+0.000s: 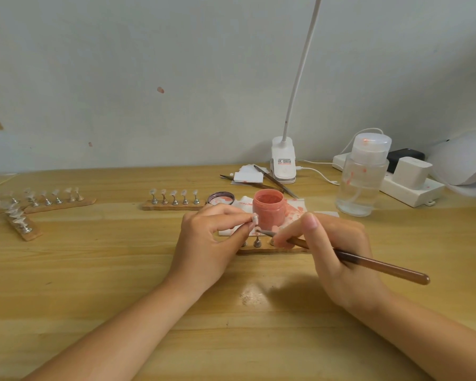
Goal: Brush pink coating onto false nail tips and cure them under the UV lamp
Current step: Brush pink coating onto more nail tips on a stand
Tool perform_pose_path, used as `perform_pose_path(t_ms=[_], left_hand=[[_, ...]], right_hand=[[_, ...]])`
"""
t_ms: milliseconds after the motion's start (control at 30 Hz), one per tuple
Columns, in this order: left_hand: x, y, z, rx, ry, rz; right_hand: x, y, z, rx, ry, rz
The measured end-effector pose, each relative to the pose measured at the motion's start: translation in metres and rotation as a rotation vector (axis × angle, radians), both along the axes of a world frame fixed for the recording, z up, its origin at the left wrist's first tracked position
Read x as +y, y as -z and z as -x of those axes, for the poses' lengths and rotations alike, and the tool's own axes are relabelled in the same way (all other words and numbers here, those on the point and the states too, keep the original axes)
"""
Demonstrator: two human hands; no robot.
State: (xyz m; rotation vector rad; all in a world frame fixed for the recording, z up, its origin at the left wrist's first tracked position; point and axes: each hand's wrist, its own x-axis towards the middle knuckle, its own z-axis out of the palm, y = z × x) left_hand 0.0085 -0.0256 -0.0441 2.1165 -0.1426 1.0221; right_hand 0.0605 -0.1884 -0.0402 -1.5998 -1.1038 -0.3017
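Both forearms are bare to the bottom edge of the view, with no sleeve showing. The left hand (204, 243) and right hand (338, 257) wear nothing: fingernails are short, plain and unpainted.

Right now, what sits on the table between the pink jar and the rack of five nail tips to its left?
In the head view, the jar's lid lies upturned between the open pink jar and the five-tip rack.

**Soft light, bendy edges**

Even, dimmish daylight, nothing harsh. A glare patch on the table (252, 294) sits just beside the right hand's (338, 259) soft shadow. Wide-angle warping curves the table's far edge; everything's slightly soft.
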Motion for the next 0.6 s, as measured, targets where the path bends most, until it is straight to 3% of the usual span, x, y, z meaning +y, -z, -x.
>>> perform_pose_path(t_ms=[67,400,533,600], left_hand=[[-0.0002,-0.0002,-0.0002,-0.012,0.008,-0.01],[0.0002,0.0014,-0.001,-0.019,0.005,-0.034],[0.0003,0.0024,-0.0017,-0.02,0.005,-0.033],[-0.0001,0.0022,-0.0018,-0.024,0.001,-0.031]], right_hand=[[0.0,-0.001,0.0006,-0.079,0.041,-0.093],[-0.0003,0.0007,-0.0018,-0.07,0.074,-0.107],[-0.0001,0.0002,0.0001,0.069,0.024,-0.14],[-0.0002,-0.0009,-0.0002,0.049,0.018,-0.177]])
